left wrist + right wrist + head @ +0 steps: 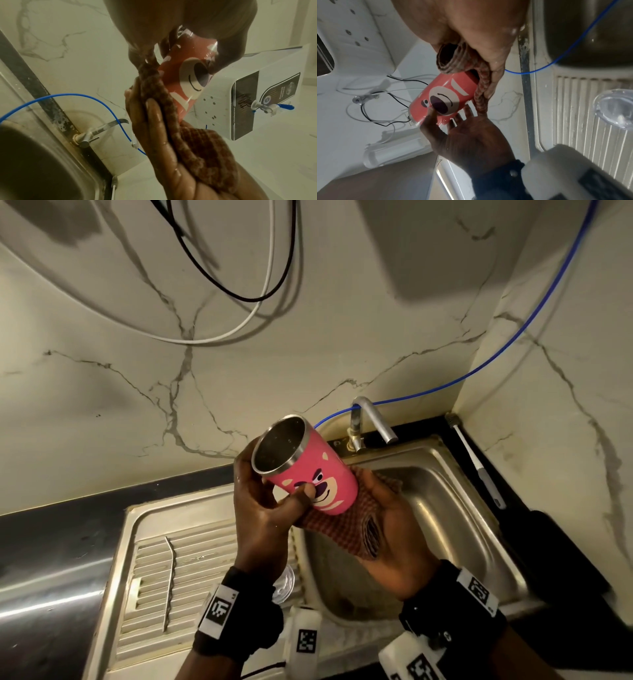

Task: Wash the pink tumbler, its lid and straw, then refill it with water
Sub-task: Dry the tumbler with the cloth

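A: Where's the tumbler (308,474)?
B: Tilted above the sink (445,508), mouth open, gripped near the rim by the left hand (263,508).
A: And the right hand (394,529)?
B: Cupped round a checked cloth (342,529) against the tumbler's base. Straw (170,580) and lid (614,108) lie on the drainboard (191,556).

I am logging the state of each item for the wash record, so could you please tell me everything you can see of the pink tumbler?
The pink tumbler is a cylinder with a glossy pink outer wall printed with a cartoon bear face, a bare metal rim and a steel inside speckled with droplets. It has no lid or straw on it. It is held tilted over the steel sink, mouth up and toward the camera. The left hand grips it near the rim, and the right hand presses a brown checked cloth against its base.
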`<action>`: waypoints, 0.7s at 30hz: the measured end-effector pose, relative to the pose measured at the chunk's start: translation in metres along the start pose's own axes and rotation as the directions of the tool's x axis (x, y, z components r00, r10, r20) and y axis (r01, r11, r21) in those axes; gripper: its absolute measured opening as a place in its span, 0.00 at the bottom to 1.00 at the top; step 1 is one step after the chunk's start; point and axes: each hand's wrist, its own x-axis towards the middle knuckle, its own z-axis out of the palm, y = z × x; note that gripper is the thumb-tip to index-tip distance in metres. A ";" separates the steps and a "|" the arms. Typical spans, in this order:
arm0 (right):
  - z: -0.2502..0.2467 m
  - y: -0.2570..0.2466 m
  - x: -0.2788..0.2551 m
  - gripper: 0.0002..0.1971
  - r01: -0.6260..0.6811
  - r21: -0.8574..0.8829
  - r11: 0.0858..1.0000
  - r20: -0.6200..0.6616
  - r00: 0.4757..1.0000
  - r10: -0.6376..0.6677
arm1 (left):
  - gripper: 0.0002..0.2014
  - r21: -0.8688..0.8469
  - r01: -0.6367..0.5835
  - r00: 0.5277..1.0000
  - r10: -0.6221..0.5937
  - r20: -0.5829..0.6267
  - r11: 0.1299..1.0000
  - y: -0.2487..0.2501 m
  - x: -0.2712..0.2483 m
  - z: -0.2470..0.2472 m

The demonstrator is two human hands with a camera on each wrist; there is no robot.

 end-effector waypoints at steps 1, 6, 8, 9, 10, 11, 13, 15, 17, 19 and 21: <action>-0.001 0.001 0.000 0.26 0.000 -0.002 1.000 -0.012 1.000 0.000 | 0.45 -0.008 0.018 1.000 -0.018 0.014 1.000 -0.001 0.000 -0.001; 0.003 0.003 0.001 0.24 0.108 -0.044 0.993 -0.130 0.985 -0.112 | 0.43 -0.039 0.152 0.988 -0.152 0.024 0.988 0.005 -0.003 0.001; 0.004 0.005 -0.001 0.20 0.164 -0.064 0.984 -0.137 0.976 -0.172 | 0.41 -0.007 0.176 0.984 -0.176 0.007 0.984 0.009 -0.005 0.005; 0.004 0.007 -0.001 0.20 0.187 -0.078 0.979 -0.139 0.971 -0.197 | 0.41 0.002 0.185 0.983 -0.185 -0.008 0.983 0.012 -0.005 0.008; 0.002 0.009 -0.002 0.20 0.203 -0.097 0.974 -0.145 0.966 -0.216 | 0.41 0.003 0.195 0.981 -0.194 -0.025 0.981 0.014 -0.005 0.010; 0.001 0.011 -0.002 0.22 0.212 -0.114 0.971 -0.153 0.961 -0.228 | 0.41 0.000 0.202 0.978 -0.202 -0.045 0.979 0.014 -0.005 0.011; 0.000 0.015 0.001 0.25 0.241 -0.149 0.959 -0.146 0.954 -0.263 | 0.40 -0.026 0.211 0.973 -0.212 -0.090 0.977 0.015 -0.003 0.012; 0.001 0.018 0.000 0.27 0.297 -0.286 0.911 -0.110 0.934 -0.339 | 0.44 -0.076 0.214 0.964 -0.223 -0.144 0.974 0.014 -0.002 0.011; -0.002 0.020 -0.004 0.22 0.344 -0.526 0.778 -0.044 0.903 -0.428 | 0.44 -0.081 0.199 0.960 -0.211 -0.183 0.977 0.013 0.000 0.008; -0.004 0.022 -0.011 0.22 0.360 -0.734 0.575 0.095 0.893 -0.439 | 0.44 -0.037 0.189 0.966 -0.193 -0.174 0.981 0.012 0.001 0.007; 0.000 0.021 -0.017 0.26 0.401 -0.839 0.368 0.230 0.873 -0.430 | 0.46 0.021 0.193 0.971 -0.187 -0.148 0.981 0.009 0.000 0.005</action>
